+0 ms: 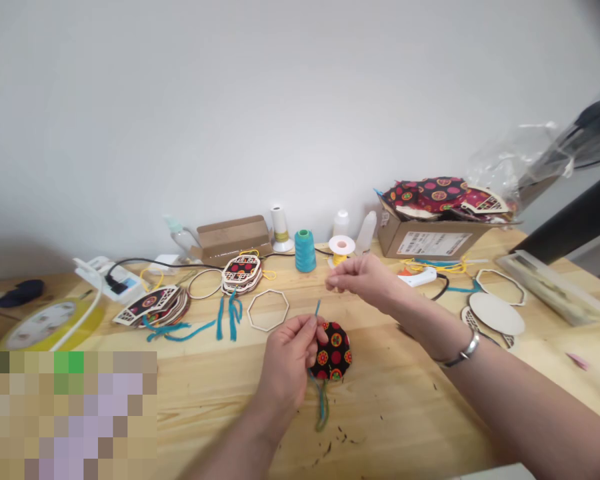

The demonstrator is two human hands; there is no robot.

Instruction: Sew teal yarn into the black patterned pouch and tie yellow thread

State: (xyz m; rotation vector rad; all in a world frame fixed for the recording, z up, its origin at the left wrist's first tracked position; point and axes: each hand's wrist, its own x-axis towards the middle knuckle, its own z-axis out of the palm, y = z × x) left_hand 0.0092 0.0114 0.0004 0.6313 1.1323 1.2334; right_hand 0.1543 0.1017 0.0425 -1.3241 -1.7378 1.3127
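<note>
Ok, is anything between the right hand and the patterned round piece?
Nothing visible blocks the gap from the right hand to the patterned round piece. The left hand covers its left edge, with a blue cord end poking up beside that gap.

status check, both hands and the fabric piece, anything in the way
Left hand pinching black floral fabric disc. Right hand raised, pinched, contents unclear. Teal thread cone standing beyond, apart from both hands.
</note>
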